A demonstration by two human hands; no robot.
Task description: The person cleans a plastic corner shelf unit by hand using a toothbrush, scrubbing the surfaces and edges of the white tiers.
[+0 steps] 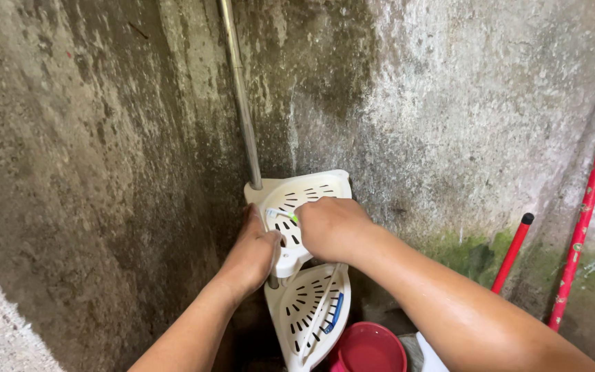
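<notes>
A white slotted plastic corner shelf (311,184) is mounted on a metal pole (241,103) in the corner of a stained concrete wall. My left hand (253,253) grips the front rim of this upper shelf. My right hand (330,227) is closed around a toothbrush (280,214) with a white head and green neck, pressing its bristles onto the shelf surface. A second white slotted shelf (304,310) sits lower on the same pole, with a thin stick and a blue-and-white item lying in it.
A red plastic bowl (368,348) stands on the floor below the lower shelf. Two red poles lean on the right wall, a short one (511,255) with a black tip and a long patterned one (593,186). Green moss grows low on the wall.
</notes>
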